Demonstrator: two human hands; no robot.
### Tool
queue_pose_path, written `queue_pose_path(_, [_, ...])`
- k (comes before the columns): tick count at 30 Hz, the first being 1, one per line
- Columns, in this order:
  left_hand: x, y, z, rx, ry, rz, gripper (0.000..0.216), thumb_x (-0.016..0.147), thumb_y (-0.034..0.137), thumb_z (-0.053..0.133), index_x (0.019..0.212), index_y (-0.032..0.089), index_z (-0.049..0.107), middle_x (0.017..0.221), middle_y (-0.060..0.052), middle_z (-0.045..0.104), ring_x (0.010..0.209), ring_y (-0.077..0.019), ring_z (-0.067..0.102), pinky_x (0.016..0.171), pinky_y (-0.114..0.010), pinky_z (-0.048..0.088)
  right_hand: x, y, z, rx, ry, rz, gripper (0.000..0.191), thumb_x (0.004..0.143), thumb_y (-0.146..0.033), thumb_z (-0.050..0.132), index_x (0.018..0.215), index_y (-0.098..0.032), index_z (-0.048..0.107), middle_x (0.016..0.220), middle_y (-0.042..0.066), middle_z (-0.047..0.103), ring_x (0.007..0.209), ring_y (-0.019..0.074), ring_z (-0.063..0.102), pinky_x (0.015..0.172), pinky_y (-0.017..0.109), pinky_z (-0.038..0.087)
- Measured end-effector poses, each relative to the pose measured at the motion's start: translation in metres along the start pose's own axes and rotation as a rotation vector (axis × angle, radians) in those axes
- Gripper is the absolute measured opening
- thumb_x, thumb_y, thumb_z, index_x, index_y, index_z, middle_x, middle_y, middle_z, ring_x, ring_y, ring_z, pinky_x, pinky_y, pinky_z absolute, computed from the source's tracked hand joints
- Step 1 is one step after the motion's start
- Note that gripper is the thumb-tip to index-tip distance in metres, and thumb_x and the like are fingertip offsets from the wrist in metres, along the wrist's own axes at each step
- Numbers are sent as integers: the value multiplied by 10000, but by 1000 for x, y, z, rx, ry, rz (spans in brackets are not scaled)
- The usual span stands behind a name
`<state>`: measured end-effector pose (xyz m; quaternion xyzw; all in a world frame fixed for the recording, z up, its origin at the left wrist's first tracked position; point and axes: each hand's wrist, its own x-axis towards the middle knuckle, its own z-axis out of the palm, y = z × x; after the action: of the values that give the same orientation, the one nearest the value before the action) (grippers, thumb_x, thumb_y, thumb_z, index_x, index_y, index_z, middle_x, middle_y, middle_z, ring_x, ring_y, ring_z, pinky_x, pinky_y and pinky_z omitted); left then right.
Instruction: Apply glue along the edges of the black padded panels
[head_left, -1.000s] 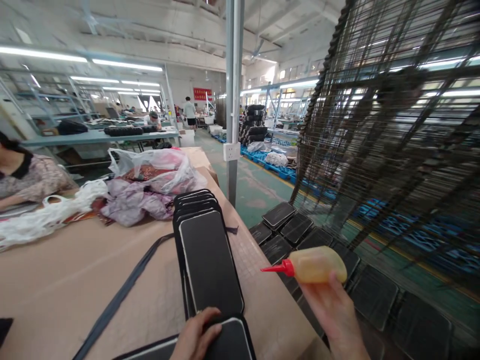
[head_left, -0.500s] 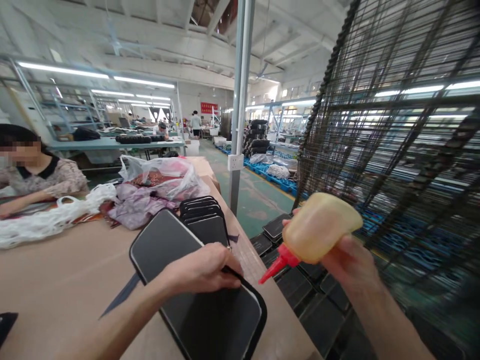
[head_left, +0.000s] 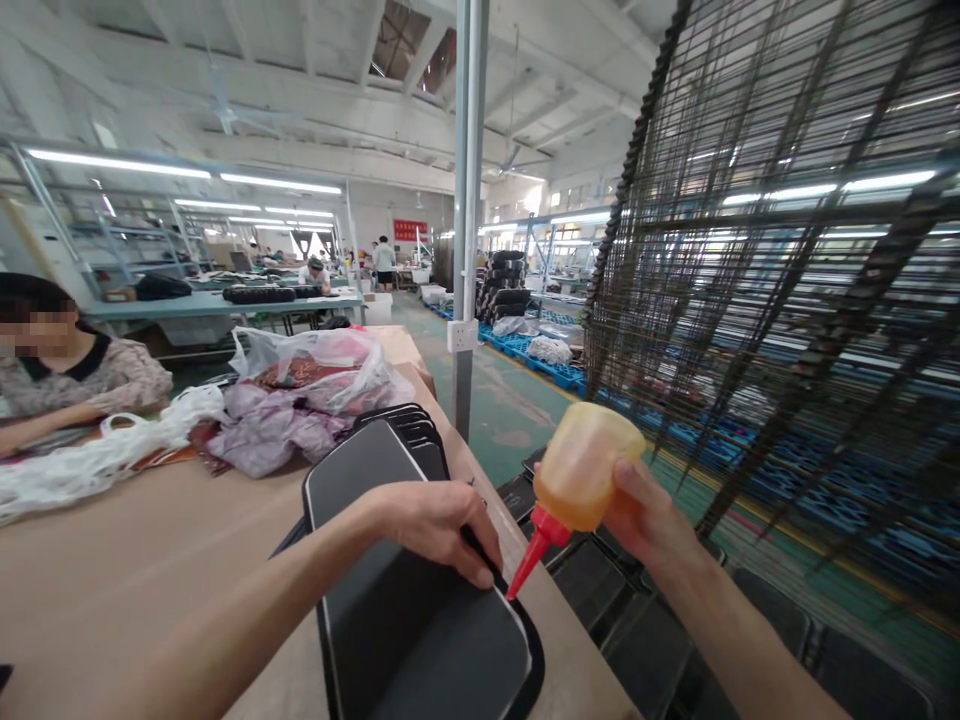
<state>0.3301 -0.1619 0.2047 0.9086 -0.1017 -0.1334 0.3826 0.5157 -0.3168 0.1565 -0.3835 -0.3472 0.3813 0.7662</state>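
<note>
My left hand [head_left: 442, 530] grips the right-hand edge of a flat black panel [head_left: 420, 630] with rounded corners, a dark rim and a pale line along its border. Fingers and thumb pinch that rim. In my right hand [head_left: 649, 510] is a yellowish, translucent glue bottle [head_left: 589, 460], tilted downward with amber liquid inside. Its red nozzle [head_left: 534, 555] points at the panel's edge, its tip at the rim just beside my left thumb. Behind the panel lies a stack of similar black pieces [head_left: 409, 425], partly hidden by it.
A brown-covered table [head_left: 187, 560] carries a clear plastic bag [head_left: 322, 365] and crumpled purple cloth [head_left: 281, 430]. At far left sits a person [head_left: 75, 370] beside white plastic netting [head_left: 112, 455]. Black panels [head_left: 600, 590] lie below on the right, near a tall wire rack [head_left: 750, 250]. A post [head_left: 465, 200] stands ahead.
The bottle has moved left and tipped more upright, bringing its nozzle down to the panel's rim. My left hand has shifted slightly right along with the panel. The camera view has shifted a little.
</note>
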Motion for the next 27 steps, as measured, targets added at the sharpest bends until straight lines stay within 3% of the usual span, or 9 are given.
queue_pose_path(7, [-1, -4, 0, -61, -21, 6, 248, 800, 279, 643, 953, 107, 735, 846, -55, 733, 740, -148, 641, 671, -163, 459, 3, 7, -3, 25, 11, 35, 524, 579, -460, 840, 969, -146, 685, 959, 153, 681, 915, 352, 629, 917, 531, 417])
queue_pose_path(17, [-2, -9, -2, -110, -35, 14, 355, 792, 409, 637, 942, 104, 738, 824, -58, 729, 742, -155, 633, 680, -172, 463, 5, 10, -1, 11, -21, 55, 631, 601, -483, 821, 1116, -173, 631, 1075, 159, 654, 947, 364, 619, 894, 538, 435])
queue_pose_path(27, [-2, -16, -3, -125, -25, 9, 376, 800, 382, 631, 961, 56, 729, 850, -97, 727, 733, -166, 634, 672, -188, 469, 6, 7, 3, 8, -62, 29, 597, 617, -491, 808, 1108, -196, 640, 1064, 138, 661, 937, 369, 625, 849, 521, 468])
